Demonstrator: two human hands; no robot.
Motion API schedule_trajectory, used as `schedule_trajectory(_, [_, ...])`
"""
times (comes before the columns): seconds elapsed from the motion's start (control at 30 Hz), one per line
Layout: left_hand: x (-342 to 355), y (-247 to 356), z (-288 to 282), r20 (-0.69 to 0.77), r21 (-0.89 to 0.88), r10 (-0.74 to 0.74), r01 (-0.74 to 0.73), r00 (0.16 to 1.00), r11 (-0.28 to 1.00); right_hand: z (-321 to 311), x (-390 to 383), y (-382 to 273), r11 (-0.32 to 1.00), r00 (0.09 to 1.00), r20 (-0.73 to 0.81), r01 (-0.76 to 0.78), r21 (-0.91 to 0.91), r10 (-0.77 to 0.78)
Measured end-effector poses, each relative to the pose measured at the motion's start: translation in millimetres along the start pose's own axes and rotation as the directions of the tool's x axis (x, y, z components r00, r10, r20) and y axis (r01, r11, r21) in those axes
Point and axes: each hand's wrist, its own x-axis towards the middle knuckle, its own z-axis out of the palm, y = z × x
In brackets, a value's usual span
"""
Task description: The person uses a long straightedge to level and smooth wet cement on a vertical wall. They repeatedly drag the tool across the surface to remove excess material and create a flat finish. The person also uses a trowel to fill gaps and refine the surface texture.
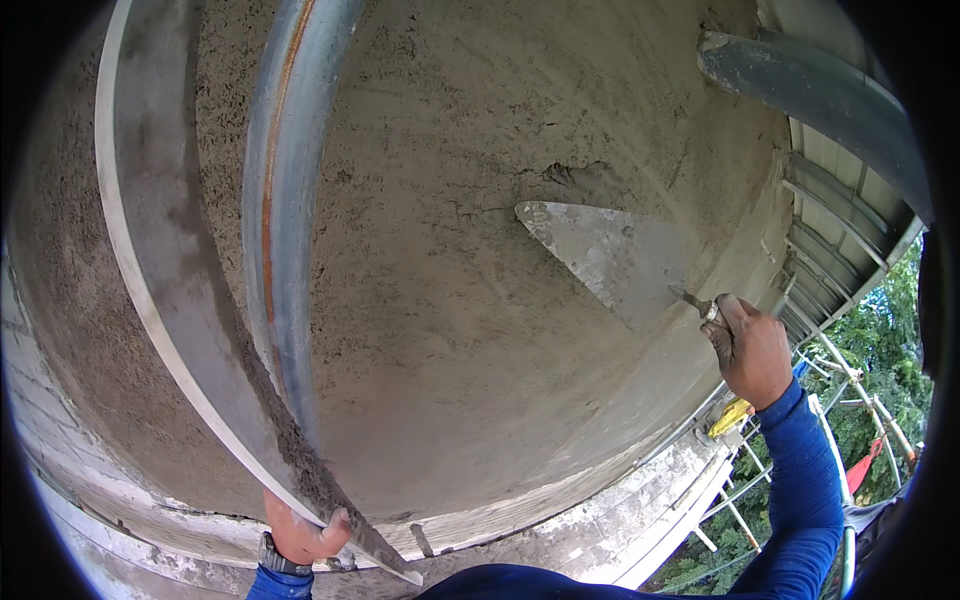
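My right hand (752, 352) is closed around the handle of a pointing trowel (625, 258), whose triangular blade lies against, or very close to, the mortar-covered wall (470, 350). Just above the blade's tip the mortar has a rough, torn patch (585, 178). At the lower left, my left hand (300, 532) grips the lower part of a long straightedge (160, 170), with the thumb over its edge and some fingers hidden behind. Wet mortar (312, 475) clings along the inner edge of the straightedge, near my left hand.
A metal pipe (285, 180) with a rusty streak runs between the straightedge and the wall's middle. Another pipe (820, 95) juts in at the upper right, beside a metal-framed roof (840, 205). Scaffolding (850, 378), a yellow object (730, 418) and trees stand at the right.
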Motion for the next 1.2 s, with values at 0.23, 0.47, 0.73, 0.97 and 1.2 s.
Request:
schedule_trajectory(0.23, [-5,-4,-2,-0.013,0.089,0.052,-0.05,0.999,0.995,-4,39,-43,0.995,0.996,0.03,0.089,-0.032,-0.088])
schedule_trajectory(0.47, [-7,-2,-4,0.0,0.044,-0.031,0.031,1.0,0.999,6,31,-2,0.999,1.0,0.023,0.016,-0.041,-0.015])
schedule_trajectory(0.73, [-9,-12,2,-0.052,0.076,0.043,-0.039,0.998,0.996,11,-7,-24,0.999,0.999,0.029,0.038,0.027,-0.039])
schedule_trajectory(0.97, [-13,-11,2,-0.017,0.041,0.017,-0.017,1.0,0.999,43,-26,-61,0.991,0.98,0.16,0.102,0.083,-0.114])
schedule_trajectory(1.2, [-10,6,-8,0.051,-0.074,-0.139,0.143,0.989,0.987,81,-14,-44,0.999,0.962,0.27,0.044,0.021,-0.048])
